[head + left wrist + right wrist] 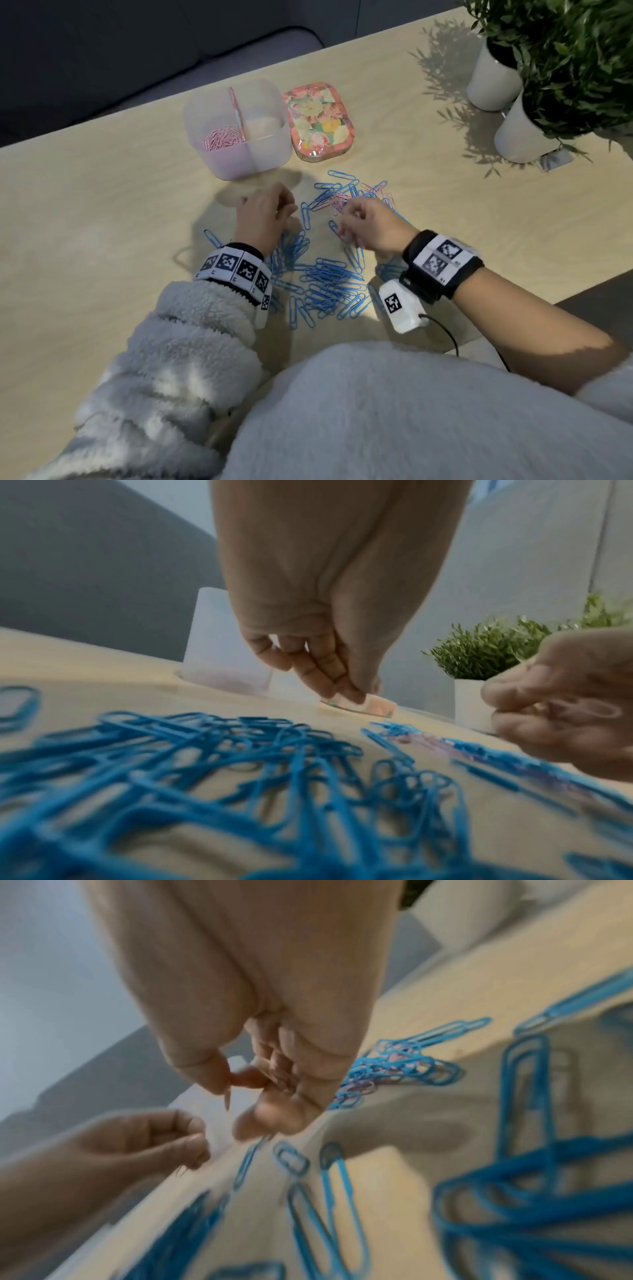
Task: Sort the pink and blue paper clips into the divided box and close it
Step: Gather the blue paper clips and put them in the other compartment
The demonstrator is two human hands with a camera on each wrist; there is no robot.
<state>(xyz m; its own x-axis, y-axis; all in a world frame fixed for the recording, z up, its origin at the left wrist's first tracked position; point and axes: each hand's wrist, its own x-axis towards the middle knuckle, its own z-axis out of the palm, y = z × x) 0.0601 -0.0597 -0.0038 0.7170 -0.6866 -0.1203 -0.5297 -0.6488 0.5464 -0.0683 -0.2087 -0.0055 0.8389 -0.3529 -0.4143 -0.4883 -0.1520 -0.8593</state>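
Note:
The translucent divided box (236, 161) stands open at the back. Pink clips (222, 137) lie in its left compartment; I see none in its right one. Its floral lid (318, 120) lies flat beside it on the right. Blue clips (325, 277) are spread over the table (102, 205) before me, and a mixed pink and blue pile (346, 195) sits nearer the lid. My right hand (356, 222) hovers at that pile and pinches a pink clip (591, 710). My left hand (265, 214) is held just left of it with fingers (308, 664) curled towards the thumb; blur hides any content.
Two white pots (493, 78) with green plants stand at the back right, with a small grey device (555, 161) at their foot. The table ends in a dark drop at the near right (589, 294). A dark sofa lies beyond the far edge.

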